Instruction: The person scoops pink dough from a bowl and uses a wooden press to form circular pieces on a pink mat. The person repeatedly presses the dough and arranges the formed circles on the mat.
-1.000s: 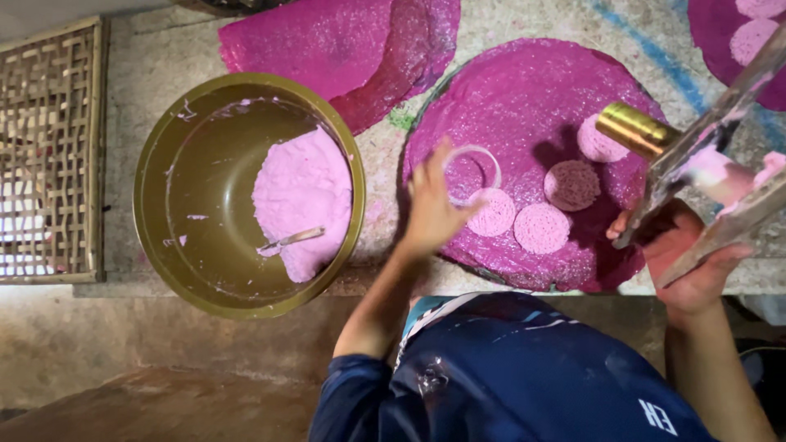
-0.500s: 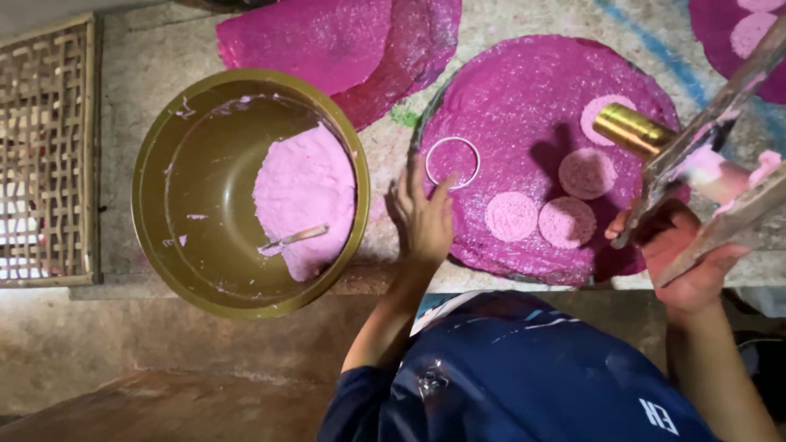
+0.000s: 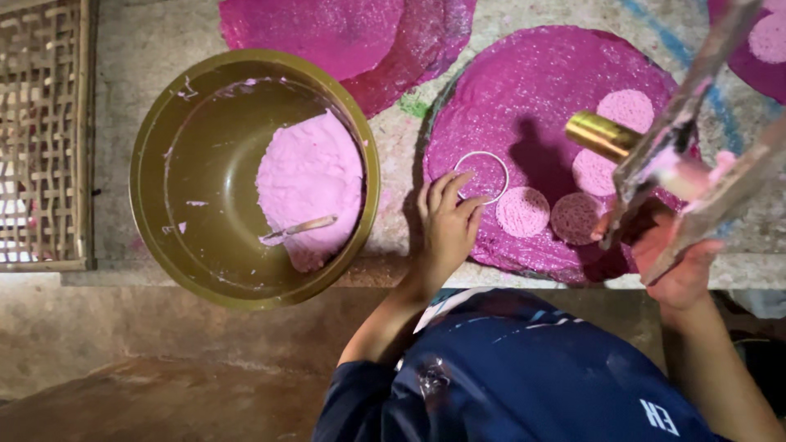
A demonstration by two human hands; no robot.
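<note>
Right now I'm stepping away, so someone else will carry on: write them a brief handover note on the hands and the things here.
Left hand: fingertips on the metal ring, which lies flat on the magenta round mat.
Right hand: grips a smeared long tool.
Done: four pink discs lie on the mat.
Left: the ring is empty; pink paste and a spoon sit in the olive bowl.

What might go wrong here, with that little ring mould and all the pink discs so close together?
The left hand holds the metal ring right beside a pink disc; a slip might dent it. Paste clings to the tool in the right hand and may drip on the discs. The spoon may sink into the bowl's paste.
</note>
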